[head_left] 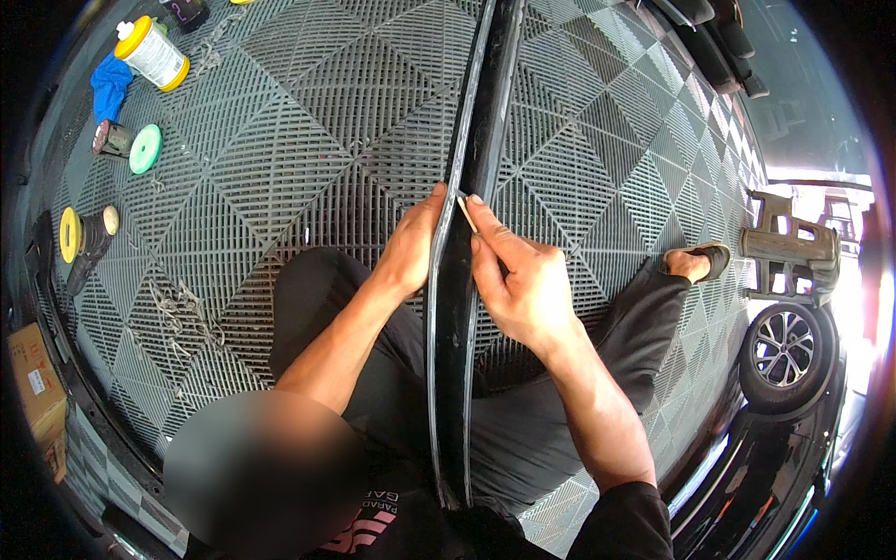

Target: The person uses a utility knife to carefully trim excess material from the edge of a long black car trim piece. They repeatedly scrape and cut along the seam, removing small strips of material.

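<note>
A long black strip (455, 364), like a car trim piece with a pale line along its left edge, runs from my lap up past the top of the view. My left hand (413, 245) is closed on the strip's left edge, its fingertips at the rim and its other fingers partly hidden. Between the thumb and forefinger of my right hand (523, 280) is a thin pale stick (468, 216). The stick's upper tip meets the strip's surface close to the left fingertips. Whether it has a cotton end is too small to tell.
Grey slotted floor tiles (308, 121) surround my crossed legs. At left lie a yellow-and-white bottle (154, 54), a blue cloth (111, 87), a green polishing pad (146, 149), a polisher (89, 233) and a cardboard box (37, 383). A black car with a wheel (784, 355) and a plastic stool (789, 245) stand right.
</note>
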Demonstrator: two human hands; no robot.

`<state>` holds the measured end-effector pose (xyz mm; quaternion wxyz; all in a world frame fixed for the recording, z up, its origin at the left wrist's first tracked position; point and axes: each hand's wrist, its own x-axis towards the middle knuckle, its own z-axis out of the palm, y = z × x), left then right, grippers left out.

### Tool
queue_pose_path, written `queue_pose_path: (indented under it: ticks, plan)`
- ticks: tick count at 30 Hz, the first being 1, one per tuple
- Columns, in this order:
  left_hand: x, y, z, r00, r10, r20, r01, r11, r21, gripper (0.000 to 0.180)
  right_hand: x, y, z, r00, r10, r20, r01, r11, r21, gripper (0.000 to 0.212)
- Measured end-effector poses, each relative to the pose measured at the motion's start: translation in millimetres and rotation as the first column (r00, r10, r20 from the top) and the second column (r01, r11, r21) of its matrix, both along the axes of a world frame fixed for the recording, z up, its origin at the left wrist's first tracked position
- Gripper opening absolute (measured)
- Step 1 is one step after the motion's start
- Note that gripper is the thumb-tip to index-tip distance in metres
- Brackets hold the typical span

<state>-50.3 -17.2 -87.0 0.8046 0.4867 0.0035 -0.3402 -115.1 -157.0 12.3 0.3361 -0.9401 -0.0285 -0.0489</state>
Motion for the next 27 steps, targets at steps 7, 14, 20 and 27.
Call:
queue_pose_path:
  ticks: [7,14,20,27]
  plan:
    - [-2.6,-6.1,9.1,0.998,0.052,-0.028,-0.051,0.998,0.043,0.056,-14.4,-0.1,1.7,0.996,0.089,0.030,-0.085,0.990,-0.113,0.047]
    - [-2.6,-4.7,1.3,0.998,0.058,-0.040,-0.057,0.998,0.018,0.052,-25.6,3.1,2.6,0.992,0.129,0.004,-0.126,0.972,-0.197,0.050]
    - [-1.6,-2.4,1.6,1.000,0.026,0.001,-0.026,1.000,-0.005,0.055,-32.5,3.9,8.7,0.986,0.151,-0.066,-0.161,0.968,-0.193,0.049]
    - [-2.9,-2.3,1.7,0.998,0.064,-0.007,-0.063,0.989,0.132,0.060,-29.9,-16.5,23.2,0.992,-0.023,-0.124,0.031,0.997,0.070,0.047]
